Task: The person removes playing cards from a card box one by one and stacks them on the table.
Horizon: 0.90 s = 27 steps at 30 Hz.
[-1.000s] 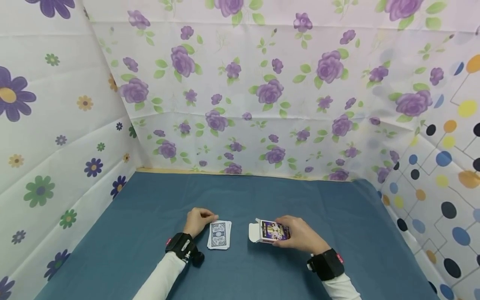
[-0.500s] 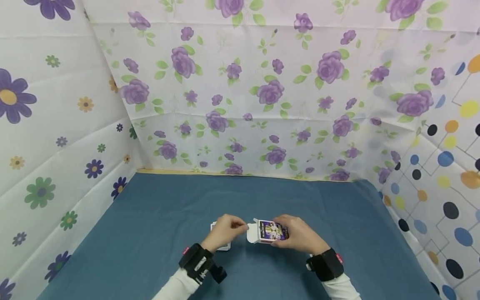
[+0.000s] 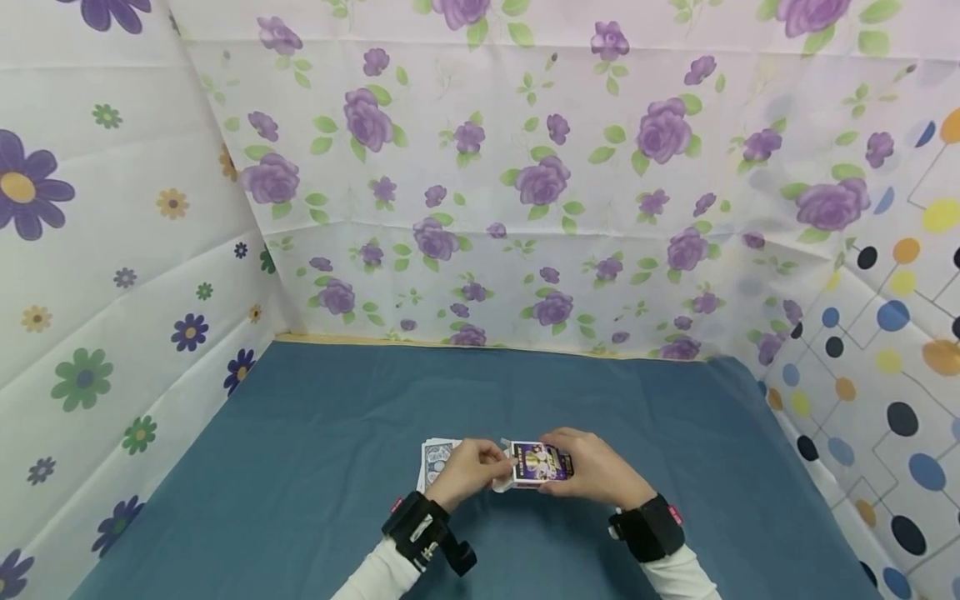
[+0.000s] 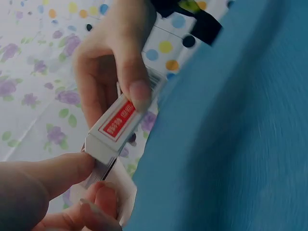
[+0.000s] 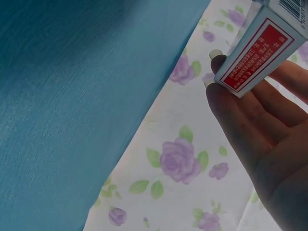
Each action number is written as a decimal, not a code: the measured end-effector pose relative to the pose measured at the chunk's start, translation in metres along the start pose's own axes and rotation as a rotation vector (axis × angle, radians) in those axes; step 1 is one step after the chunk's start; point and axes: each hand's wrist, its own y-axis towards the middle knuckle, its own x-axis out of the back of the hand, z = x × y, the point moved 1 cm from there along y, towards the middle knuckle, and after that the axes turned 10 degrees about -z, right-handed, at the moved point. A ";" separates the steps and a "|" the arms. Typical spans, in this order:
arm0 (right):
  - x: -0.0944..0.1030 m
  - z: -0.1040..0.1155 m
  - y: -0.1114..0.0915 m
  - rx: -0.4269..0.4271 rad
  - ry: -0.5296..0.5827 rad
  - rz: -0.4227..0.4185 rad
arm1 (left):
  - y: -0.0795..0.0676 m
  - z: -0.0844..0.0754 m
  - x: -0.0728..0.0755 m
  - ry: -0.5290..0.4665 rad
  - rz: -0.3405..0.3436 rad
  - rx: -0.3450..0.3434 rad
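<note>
My right hand (image 3: 600, 469) grips a playing-card box (image 3: 537, 462) by its right end, a little above the table. The box has a purple printed front and a red panel on its narrow side, plain in the left wrist view. Its white flap (image 4: 126, 192) hangs open on the left. There my left hand (image 3: 463, 472) pinches playing cards (image 4: 100, 172) between thumb and fingers, their edges showing at the box mouth. How many are inside is hidden. Behind the left hand, a stack of blue-backed playing cards (image 3: 437, 458) lies on the table, partly covered.
A blue cloth (image 3: 330, 417) covers the table. Floral sheets (image 3: 487, 167) hang at the back and left, and a dotted sheet (image 3: 885, 400) at the right. Both wrists wear black camera straps (image 3: 648, 529).
My left hand has moved right from the card stack's upper edge to the box mouth. My right hand holds the box in nearly the same place, shifted slightly left.
</note>
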 end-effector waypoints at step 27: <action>-0.006 -0.006 0.000 -0.011 -0.032 -0.002 | -0.007 0.010 0.022 -0.130 0.052 0.134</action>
